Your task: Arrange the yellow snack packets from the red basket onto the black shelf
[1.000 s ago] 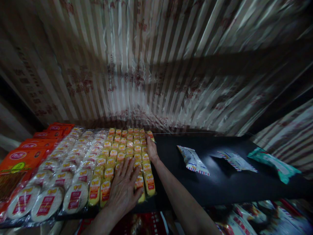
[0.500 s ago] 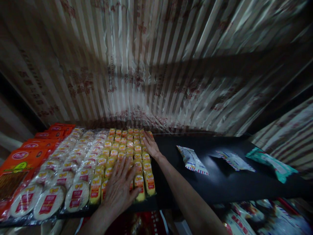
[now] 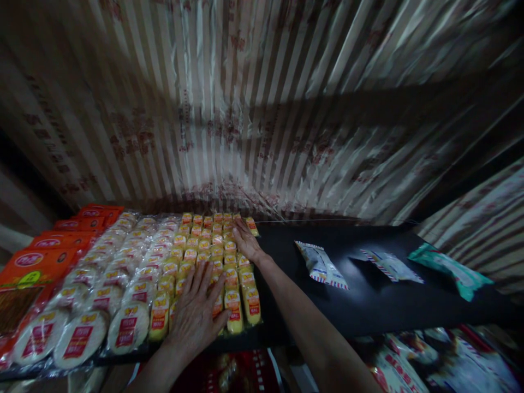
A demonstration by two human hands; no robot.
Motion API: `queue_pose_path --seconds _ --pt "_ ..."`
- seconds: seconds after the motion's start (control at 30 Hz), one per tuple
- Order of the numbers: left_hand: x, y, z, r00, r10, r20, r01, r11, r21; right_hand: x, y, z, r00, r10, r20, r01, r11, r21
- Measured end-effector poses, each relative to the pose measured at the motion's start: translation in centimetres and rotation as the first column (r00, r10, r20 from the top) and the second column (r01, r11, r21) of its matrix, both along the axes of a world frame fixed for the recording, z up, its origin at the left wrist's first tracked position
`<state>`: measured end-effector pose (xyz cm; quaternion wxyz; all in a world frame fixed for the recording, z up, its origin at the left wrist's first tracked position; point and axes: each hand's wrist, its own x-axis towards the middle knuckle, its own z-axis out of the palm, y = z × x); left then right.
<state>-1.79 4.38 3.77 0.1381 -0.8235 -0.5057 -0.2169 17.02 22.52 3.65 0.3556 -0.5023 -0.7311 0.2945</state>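
My left hand (image 3: 196, 308) lies flat, fingers stretched forward, on the front rows of small yellow wrapped cakes (image 3: 233, 305). These cakes have red and orange labels and stand in several tight rows on a black shelf (image 3: 282, 305). Farther back, my right hand (image 3: 246, 240) rests with its fingers extended on the right-hand rows of the same cakes. Part of the cakes is hidden under both hands. Left of them are rows of round white cakes (image 3: 129, 327) in clear wrappers with red labels.
Orange packets (image 3: 36, 262) stand at the far left. Right of the cakes lie a white packet with striped ends (image 3: 321, 265), a similar packet (image 3: 391, 266) and a green packet (image 3: 454, 267). Striped plastic sheeting (image 3: 229, 109) hangs behind. More packages (image 3: 442, 360) lie below the shelf.
My left hand has shifted slightly left and toward me. My right hand has moved slightly left over the cakes. The view has tilted a little.
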Motion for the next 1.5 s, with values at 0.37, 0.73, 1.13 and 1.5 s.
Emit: queue_pose_path --seconds 0.37,0.73,1.13,1.5 --pt "0.7 -1.3 1.2 1.000 -0.003 -0.006 0.003 1.000 -0.005 3.6 -7.5 0.8 0.943 -0.106 -0.316 0.101 0.994 -0.032" --pt "1.4 -2.3 0.1 0.999 -0.050 -0.019 0.050 0.999 -0.012 0.9 -10.0 -1.5 0.946 -0.106 -0.305 0.069 0.989 -0.130" --pt "1.5 -2.5 0.0 0.998 -0.056 -0.012 0.057 0.998 0.028 1.5 -10.7 -2.4 0.829 -0.165 -0.535 0.099 0.984 -0.149" --pt "2.0 -3.4 -1.2 0.998 -0.063 0.003 0.062 0.997 0.039 1.4 -14.8 -2.2 0.912 -0.202 -0.357 0.156 0.976 -0.155"
